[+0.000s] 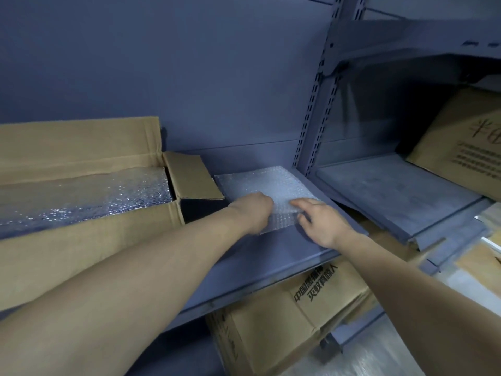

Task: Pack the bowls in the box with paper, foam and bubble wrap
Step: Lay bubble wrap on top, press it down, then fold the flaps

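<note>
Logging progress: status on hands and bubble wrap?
Left hand and right hand grip bubble wrap at near edge, on shelf. Open box left of it. Nothing on top.

The left hand (256,211) and right hand (324,222) are bare.
</note>
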Demonstrator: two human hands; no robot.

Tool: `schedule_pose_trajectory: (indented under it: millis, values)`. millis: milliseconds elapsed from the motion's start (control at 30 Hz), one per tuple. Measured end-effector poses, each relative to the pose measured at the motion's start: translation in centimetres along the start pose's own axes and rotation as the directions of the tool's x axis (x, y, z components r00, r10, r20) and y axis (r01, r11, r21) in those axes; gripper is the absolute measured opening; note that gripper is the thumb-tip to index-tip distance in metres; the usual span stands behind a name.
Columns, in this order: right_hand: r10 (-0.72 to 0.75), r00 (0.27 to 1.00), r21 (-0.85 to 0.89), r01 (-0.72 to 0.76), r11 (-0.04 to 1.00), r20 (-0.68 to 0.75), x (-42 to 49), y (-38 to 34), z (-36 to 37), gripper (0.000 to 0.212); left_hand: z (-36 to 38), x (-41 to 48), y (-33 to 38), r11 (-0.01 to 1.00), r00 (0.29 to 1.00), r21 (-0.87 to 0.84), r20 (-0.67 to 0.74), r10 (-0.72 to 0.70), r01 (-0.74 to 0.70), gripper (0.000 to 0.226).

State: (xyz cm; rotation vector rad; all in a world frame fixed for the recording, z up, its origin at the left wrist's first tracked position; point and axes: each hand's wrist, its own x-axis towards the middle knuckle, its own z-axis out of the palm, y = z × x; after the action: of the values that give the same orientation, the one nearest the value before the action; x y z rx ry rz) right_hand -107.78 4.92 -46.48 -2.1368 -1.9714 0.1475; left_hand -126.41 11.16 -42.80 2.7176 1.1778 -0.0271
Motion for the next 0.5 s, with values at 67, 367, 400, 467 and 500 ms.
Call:
schedule_pose_trajectory:
  millis: [67, 367, 400, 467, 500]
  values:
    - [0.061, 0.994, -0.007, -0.062, 0.998, -0.095, -0.2, 0.0, -0.7, 0.055, -0.8, -0.3, 0.3, 0.999, 0.995, -0.04, -0.095, 0.015, -0.019, 0.028]
    - [0.214, 0.836, 0.209, -0.122, 0.97, -0.505, -1.4, -2.1, -3.5, 0.061, -5.6, -2.4, -1.6, 0.936, 0.872, -0.268, -0.485, 0.074, -0.229, 0.033]
    - [0.235, 0.829, 0.284, -0.096, 0.954, -0.508, -1.4, -2.4, -3.9, 0.062, -6.1, -2.9, -1.9, 0.918, 0.854, -0.298, -0.514, 0.078, -0.263, 0.033]
    - [0.287, 0.811, 0.439, -0.041, 0.898, -0.51, -1.2, -3.2, -4.9, 0.063, -7.1, -3.9, -2.3, 0.877, 0.822, -0.354, -0.564, 0.076, -0.325, 0.029]
    - [0.314, 0.803, 0.506, -0.018, 0.862, -0.506, -1.2, -3.7, -5.5, 0.06, -7.5, -4.5, -2.5, 0.865, 0.817, -0.373, -0.572, 0.069, -0.334, 0.027]
